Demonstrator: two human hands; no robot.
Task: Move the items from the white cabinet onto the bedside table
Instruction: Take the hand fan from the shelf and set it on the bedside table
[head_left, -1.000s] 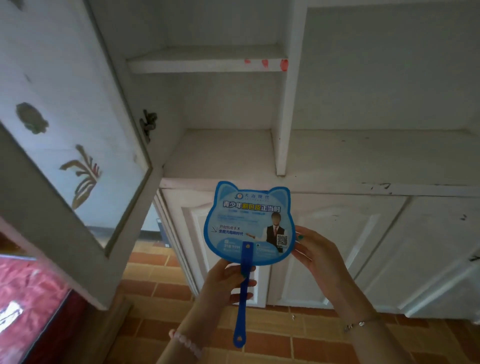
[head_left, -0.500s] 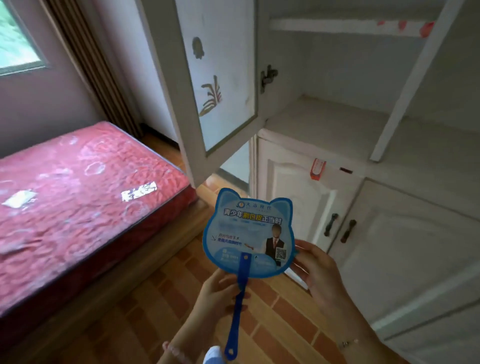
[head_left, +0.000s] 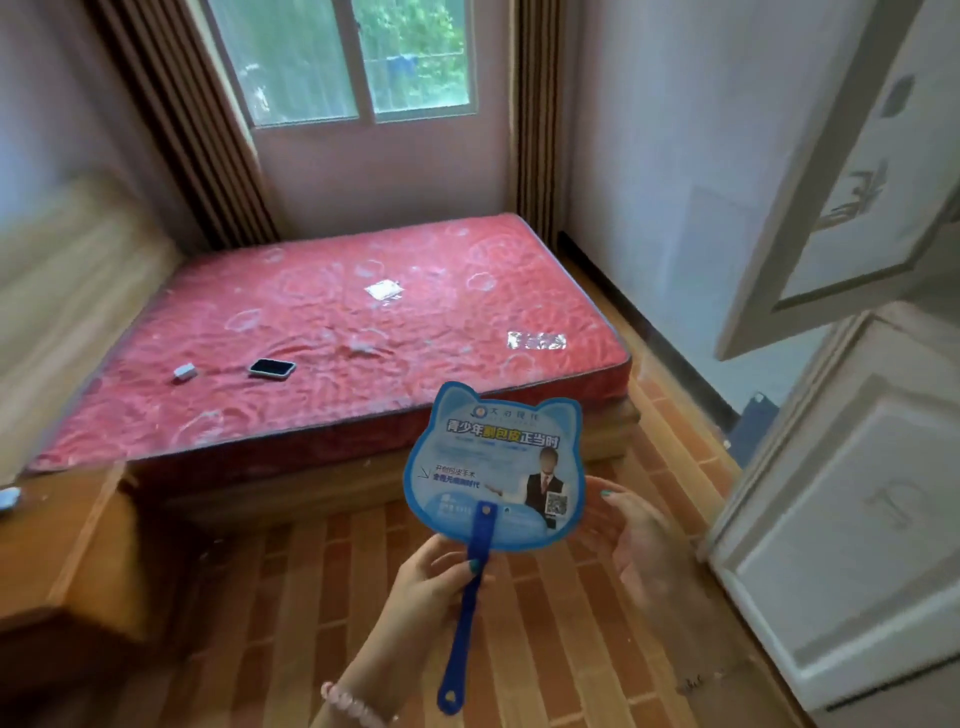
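Observation:
A blue cat-shaped paper fan (head_left: 493, 457) with a blue plastic handle stands upright in front of me. My left hand (head_left: 431, 587) pinches the handle just below the fan's face. Behind the fan's right edge, my right hand (head_left: 634, 540) is spread with relaxed fingers, touching or nearly touching it. The white cabinet (head_left: 857, 545) fills the right side, its upper door (head_left: 852, 171) swung open. At the far left edge stands the wooden bedside table (head_left: 57, 535).
A bed with a red mattress (head_left: 337, 338) lies ahead under a window, carrying a dark phone (head_left: 271, 368) and a small white box (head_left: 184, 372). A small pale object (head_left: 8, 500) rests on the bedside table. Brick-patterned floor runs between bed and cabinet.
The view has swung left from the cabinet shelves to the bed and the bedside table. The fan stays in my left hand, and my right hand has drifted slightly off its edge.

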